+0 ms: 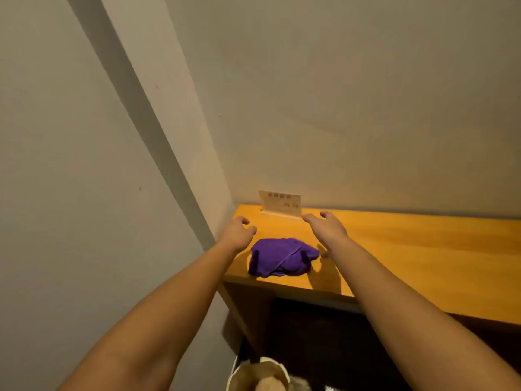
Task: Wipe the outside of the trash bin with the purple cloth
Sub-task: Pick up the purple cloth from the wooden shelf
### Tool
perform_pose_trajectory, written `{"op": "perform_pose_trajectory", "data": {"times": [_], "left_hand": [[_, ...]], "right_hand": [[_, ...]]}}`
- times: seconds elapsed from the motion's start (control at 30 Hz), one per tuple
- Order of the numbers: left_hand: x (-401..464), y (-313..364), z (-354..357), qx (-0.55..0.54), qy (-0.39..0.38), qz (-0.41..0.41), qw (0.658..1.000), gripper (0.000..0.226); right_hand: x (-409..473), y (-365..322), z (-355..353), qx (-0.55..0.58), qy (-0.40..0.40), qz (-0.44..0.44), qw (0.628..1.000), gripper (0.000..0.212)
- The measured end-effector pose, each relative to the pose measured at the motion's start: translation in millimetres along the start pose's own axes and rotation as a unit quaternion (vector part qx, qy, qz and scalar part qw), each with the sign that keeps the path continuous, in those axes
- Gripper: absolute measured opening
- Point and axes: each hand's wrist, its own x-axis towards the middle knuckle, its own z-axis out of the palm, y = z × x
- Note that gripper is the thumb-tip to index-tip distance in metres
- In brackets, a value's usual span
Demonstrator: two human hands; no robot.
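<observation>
A crumpled purple cloth [282, 256] lies near the left front corner of a wooden shelf top [408, 255]. My left hand [238, 231] hovers above the shelf just left of and beyond the cloth, fingers curled apart, holding nothing. My right hand [325, 225] reaches out to the right of and beyond the cloth, fingers spread, also empty. Neither hand touches the cloth. At the bottom edge, below the shelf, the rim of a pale container [259, 373] shows; I cannot tell whether it is the trash bin.
A small card sign [280, 204] stands against the wall at the back of the shelf. Grey walls meet in a corner [197, 165] left of the shelf. A dark opening [324, 334] lies under the shelf top.
</observation>
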Motion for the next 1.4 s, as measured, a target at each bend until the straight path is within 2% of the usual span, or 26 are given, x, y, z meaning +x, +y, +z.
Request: {"op": "perform_pose_trajectory", "data": {"times": [0.07,0.17,0.27,0.4,0.5,0.6,0.67,0.7,0.77,0.93,1.0,1.07,1.13,1.17,1.23,1.3,1.37,1.4], "left_hand": [[17.3,-14.5,18.1,-0.056,-0.027,-0.038,0.997,0.040],[27.6,-32.0,50.2,-0.170,-0.118,-0.123,0.971,0.052],[37.5,-37.8,67.9,-0.266,-0.118,-0.156,0.944,0.059],[26.0,-43.3,72.6,-0.342,-0.149,-0.166,0.913,0.036],[6.1,-44.8,59.2,-0.459,-0.173,-0.184,0.852,0.019],[-22.1,-40.0,41.0,-0.586,-0.184,-0.153,0.774,0.028],[-43.7,-34.3,29.8,-0.622,-0.200,-0.122,0.747,0.026],[-55.8,-30.5,25.1,-0.624,-0.204,-0.108,0.747,0.019],[-78.8,-25.4,18.2,-0.602,-0.201,-0.080,0.768,0.010],[-158.3,-3.0,19.0,-0.547,-0.126,-0.020,0.827,0.052],[-188.4,8.3,24.5,-0.521,-0.166,-0.008,0.837,0.060],[-219.2,18.6,36.5,-0.491,-0.228,-0.020,0.841,0.048],[-247.0,25.8,52.9,-0.504,-0.263,-0.035,0.822,0.031],[-259.5,27.8,60.4,-0.526,-0.266,-0.041,0.807,0.026],[-278.1,29.1,74.5,-0.552,-0.245,-0.042,0.796,0.020],[-288.6,29.3,83.9,-0.547,-0.203,-0.035,0.812,0.022],[-290.4,28.6,89.0,-0.506,-0.134,-0.037,0.851,0.025],[-289.8,27.6,90.1,-0.471,-0.100,-0.031,0.876,0.023]], "right_hand": [[21.6,9.9,21.5,-0.067,0.019,0.049,0.996,0.076],[40.2,31.8,50.7,-0.109,0.040,0.095,0.989,0.075],[51.5,40.5,76.3,-0.128,0.069,0.102,0.984,0.082],[52.3,47.1,96.2,-0.052,0.094,0.091,0.990,0.090],[45.1,48.3,89.9,0.061,0.028,0.074,0.995,0.069],[26.5,42.5,70.1,0.118,-0.037,0.017,0.992,0.043],[6.7,35.8,49.3,0.156,-0.070,-0.025,0.985,0.033],[-4.4,33.5,37.0,0.174,-0.084,-0.046,0.980,0.031],[-24.5,30.6,13.1,0.197,-0.107,-0.080,0.971,0.031],[-88.6,47.4,-41.6,0.136,-0.185,-0.136,0.964,0.043],[-114.1,59.6,-56.6,0.101,-0.222,-0.163,0.956,0.041],[-135.7,72.5,-67.8,0.099,-0.248,-0.192,0.944,0.038],[-152.2,82.9,-73.8,0.114,-0.218,-0.194,0.950,0.048],[-157.9,88.0,-74.8,0.116,-0.184,-0.185,0.958,0.055],[-165.4,98.0,-75.5,0.105,-0.119,-0.175,0.972,0.054],[-167.4,111.5,-78.2,0.106,-0.065,-0.175,0.977,0.046],[-171.8,130.4,-86.7,0.122,0.007,-0.175,0.977,0.043],[-173.6,143.7,-90.6,0.118,0.016,-0.175,0.977,0.043]]}}
